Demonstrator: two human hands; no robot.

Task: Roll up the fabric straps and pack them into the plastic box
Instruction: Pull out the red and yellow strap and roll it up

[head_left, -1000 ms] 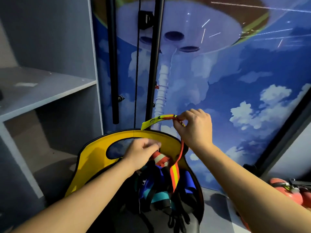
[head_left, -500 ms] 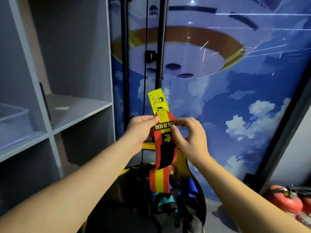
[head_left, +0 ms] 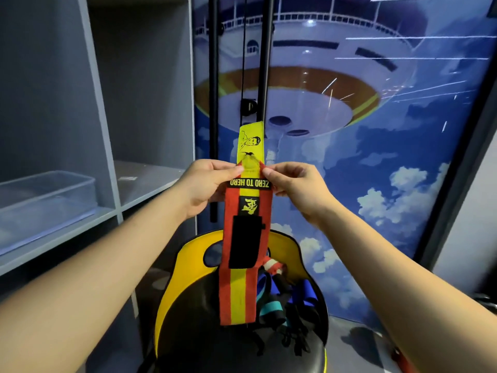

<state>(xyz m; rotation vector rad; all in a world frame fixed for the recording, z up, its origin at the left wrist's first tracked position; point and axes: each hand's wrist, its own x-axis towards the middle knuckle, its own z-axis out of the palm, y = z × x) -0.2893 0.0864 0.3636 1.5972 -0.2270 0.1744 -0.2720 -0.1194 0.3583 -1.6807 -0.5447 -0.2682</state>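
The strap (head_left: 243,254), red with a yellow middle stripe, a black patch and a "ZERO TO HERO" label, hangs upright and unrolled, pinched at its top edges between the left hand (head_left: 208,185) and right hand (head_left: 297,185). Its yellow tab stands above the fingers. More straps (head_left: 279,300) lie piled below the hands. The clear plastic box (head_left: 48,195) sits far left of the left hand.

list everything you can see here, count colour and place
strap: one, red and yellow with a black patch, held up at centre, hanging down
box: one, clear plastic, on the left shelf
shelves: one grey unit, left side
chair: one, yellow and black, below the strap
other straps: a tangled pile, blue, teal and black, on the chair; count unclear
poles: two, black, upright behind the strap
mural: one, blue sky with clouds, on the wall
left hand: pinches the strap's left edge
right hand: pinches the strap's right edge
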